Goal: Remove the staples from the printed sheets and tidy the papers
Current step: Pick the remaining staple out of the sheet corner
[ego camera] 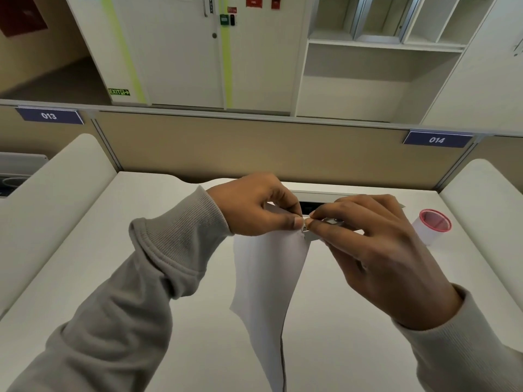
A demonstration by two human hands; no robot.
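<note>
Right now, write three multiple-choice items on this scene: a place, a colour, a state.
1. Where is the white cylindrical container with the pink rim?
A) on the wall shelf B) on the white desk, at the person's right C) on the floor
2. What colour is the number plate reading 014?
A) dark blue B) yellow C) red
3. How are the white paper sheets placed?
A) flat on the desk B) crumpled into a ball C) hanging from a pinched corner
Key: 1 B, it sits on the desk beyond the right hand; 2 A, dark blue under white digits; 3 C, left hand and right hand pinch the top corner.
</note>
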